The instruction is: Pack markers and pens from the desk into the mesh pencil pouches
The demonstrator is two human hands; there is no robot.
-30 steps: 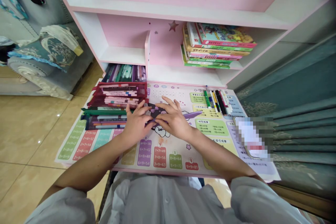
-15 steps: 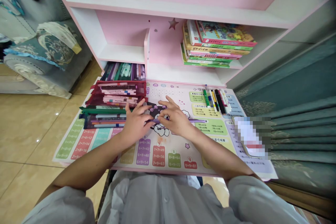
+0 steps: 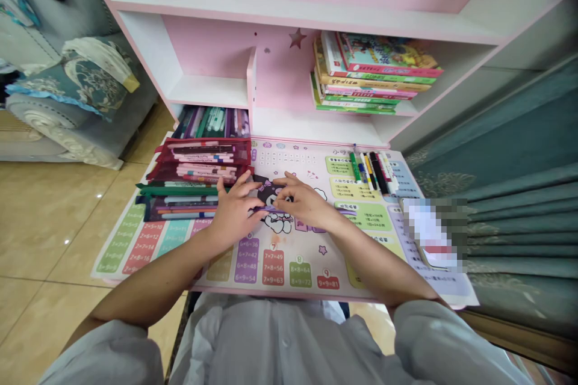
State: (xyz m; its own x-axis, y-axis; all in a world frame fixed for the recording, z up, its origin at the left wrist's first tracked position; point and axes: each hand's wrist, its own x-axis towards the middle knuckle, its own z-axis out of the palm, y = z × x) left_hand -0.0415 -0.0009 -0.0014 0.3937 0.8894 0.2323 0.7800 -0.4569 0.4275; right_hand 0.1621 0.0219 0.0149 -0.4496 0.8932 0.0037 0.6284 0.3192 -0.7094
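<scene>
A thin purple pouch (image 3: 345, 210), seen nearly edge-on, runs crosswise under my hands; most of it is hidden. My left hand (image 3: 235, 210) holds its left end between thumb and fingers, the other fingers spread. Close beside it, my right hand (image 3: 303, 203) pinches the purple edge with thumb and forefinger. Left of my left hand lie a dark blue mesh pouch (image 3: 171, 209) with pens, a green pouch (image 3: 158, 189) and red mesh pouches (image 3: 169, 153) with pink pens inside.
Loose markers (image 3: 374, 171) lie at the desk's back right, with a phone (image 3: 424, 231) nearer the right edge. Stacked books (image 3: 370, 81) fill part of the pink shelf. Another pen pouch (image 3: 212, 122) sits in the lower left cubby. A printed mat (image 3: 325, 252) covers the desk.
The right end of the purple pouch has tilted and looks shorter and broader. My right fingers have drawn slightly closer together; my left hand has hardly moved.
</scene>
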